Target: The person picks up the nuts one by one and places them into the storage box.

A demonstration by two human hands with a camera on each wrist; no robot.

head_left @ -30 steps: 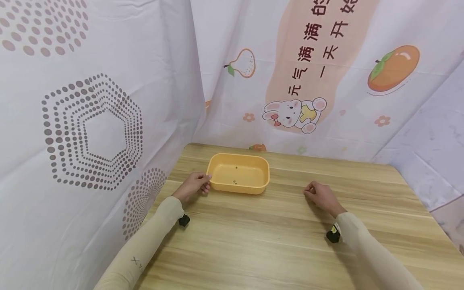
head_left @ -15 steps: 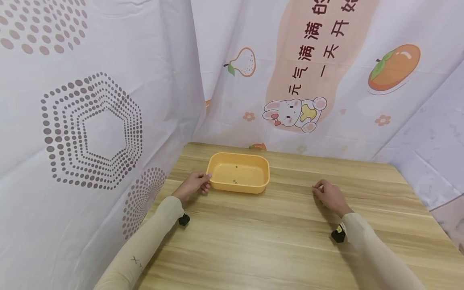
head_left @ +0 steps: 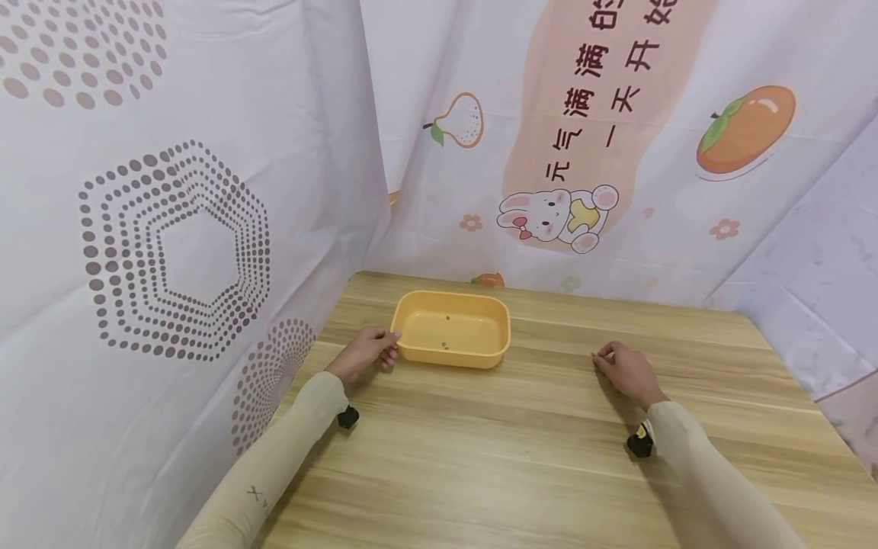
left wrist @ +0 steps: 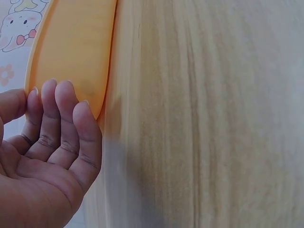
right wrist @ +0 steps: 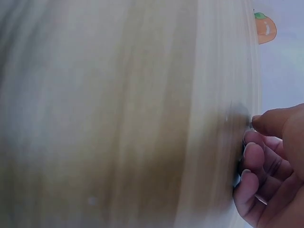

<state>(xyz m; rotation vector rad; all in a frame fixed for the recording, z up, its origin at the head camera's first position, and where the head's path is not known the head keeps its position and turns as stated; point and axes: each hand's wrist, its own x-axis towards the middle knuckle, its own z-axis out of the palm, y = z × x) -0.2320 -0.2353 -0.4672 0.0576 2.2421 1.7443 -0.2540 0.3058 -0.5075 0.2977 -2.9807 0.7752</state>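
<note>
A shallow yellow plastic tray [head_left: 450, 356] stands on the wooden table, with several tiny dark pieces [head_left: 445, 345] on its floor, too small to identify. My left hand [head_left: 363, 353] pinches the tray's left rim between thumb and index finger; in the left wrist view its other fingers [left wrist: 87, 123] curl up beside the tray's wall [left wrist: 78, 42]. To the right, apart from the tray, my right hand [head_left: 627, 372] is low over the table, thumb and index fingertips together. A tiny dark piece [right wrist: 251, 125] shows between them, mostly hidden.
The wooden table [head_left: 480, 457] reaches back to a printed curtain [head_left: 453, 183]. Another white curtain [head_left: 199, 259] hangs close along the left side, beside the left arm. A pale curtain [head_left: 823, 252] borders the right side. Each wrist carries a small black camera [head_left: 641, 442].
My right hand has shifted a little to the right over the table and then stayed there. The left hand and the tray have kept their places.
</note>
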